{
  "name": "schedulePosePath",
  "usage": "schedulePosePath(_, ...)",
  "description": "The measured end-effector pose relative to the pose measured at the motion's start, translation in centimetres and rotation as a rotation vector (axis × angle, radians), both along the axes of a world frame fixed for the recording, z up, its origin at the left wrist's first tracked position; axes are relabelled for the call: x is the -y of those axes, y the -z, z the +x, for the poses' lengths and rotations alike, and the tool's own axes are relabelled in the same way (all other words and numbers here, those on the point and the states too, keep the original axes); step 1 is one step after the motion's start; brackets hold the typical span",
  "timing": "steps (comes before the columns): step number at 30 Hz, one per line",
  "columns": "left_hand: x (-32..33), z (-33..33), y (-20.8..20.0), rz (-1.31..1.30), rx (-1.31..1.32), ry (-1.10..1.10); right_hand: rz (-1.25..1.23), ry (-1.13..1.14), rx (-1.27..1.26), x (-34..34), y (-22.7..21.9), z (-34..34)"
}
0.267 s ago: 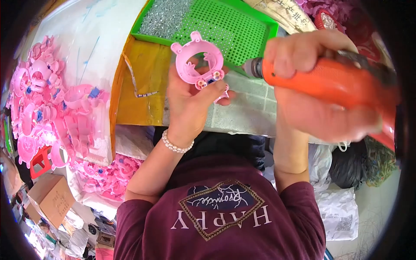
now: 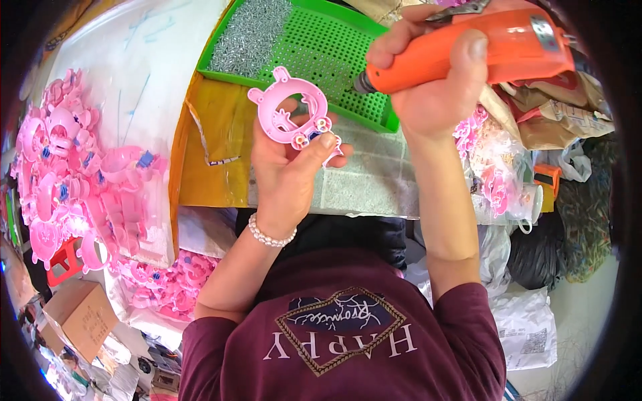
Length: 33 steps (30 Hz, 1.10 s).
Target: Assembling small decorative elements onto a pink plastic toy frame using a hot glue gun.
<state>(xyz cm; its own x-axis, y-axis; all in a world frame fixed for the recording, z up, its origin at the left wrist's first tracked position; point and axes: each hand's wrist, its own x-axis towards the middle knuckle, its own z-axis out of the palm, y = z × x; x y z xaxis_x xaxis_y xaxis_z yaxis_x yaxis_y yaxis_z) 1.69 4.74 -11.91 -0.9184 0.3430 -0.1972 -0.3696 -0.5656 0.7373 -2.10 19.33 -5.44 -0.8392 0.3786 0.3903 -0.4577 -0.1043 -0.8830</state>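
Observation:
Closed around a pink plastic ring-shaped shell [image 2: 271,115] with two small ears, my left hand [image 2: 284,177] holds it over the near edge of the worktable. My thumb presses beside its two small round posts and a bit of blue. An orange electric screwdriver [image 2: 498,47] is gripped in my right hand [image 2: 435,100], its dark nose pointing left above the right part of the green perforated tray [image 2: 328,40]. The driver's nose is apart from the shell. Small silver screws [image 2: 247,43] lie heaped at the tray's left end.
Many pink shells [image 2: 60,174] are piled on a white surface [image 2: 154,47] at left, with more in a bag [image 2: 174,281] below. A cardboard box [image 2: 83,317] stands at lower left. Plastic bags [image 2: 535,247] and a white mug [image 2: 531,204] are on the right.
My right hand has moved the screwdriver up and to the left, over the tray, and tipped its body upward. My left hand with the shell has shifted slightly left and down.

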Motion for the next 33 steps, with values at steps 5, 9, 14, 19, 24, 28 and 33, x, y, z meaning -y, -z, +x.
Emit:
schedulePosePath(5, -0.4, 0.1, -0.1, 0.000, -0.014, -0.017, -0.018, 0.008, -0.012, 0.0, 1.0, -0.5)
schedulePosePath(9, -0.4, 0.1, -0.1, 0.018, -0.019, -0.014, 0.011, 0.038, -0.002, 0.0, 1.8, -1.6)
schedulePosePath(14, -0.1, 0.0, -0.1, 0.003, -0.004, 0.006, 0.003, 0.049, -0.002, 0.5, 1.3, -0.9)
schedulePosePath(19, -0.3, 0.0, -0.1, 0.012, -0.003, 0.011, 0.061, 0.026, 0.049, -0.4, 1.9, -0.7)
schedulePosePath(24, -0.2, -0.1, -0.2, 0.008, -0.010, 0.027, -0.050, 0.037, 0.019, 0.1, 1.7, -0.6)
schedulePosePath(28, -0.2, -0.1, -0.2, 0.009, -0.007, 0.024, -0.052, 0.041, 0.006, 0.2, 1.7, -0.7)
schedulePosePath(33, -0.2, 0.0, -0.2, 0.010, 0.002, 0.028, -0.035, 0.042, 0.004, 0.2, 1.7, -0.7)
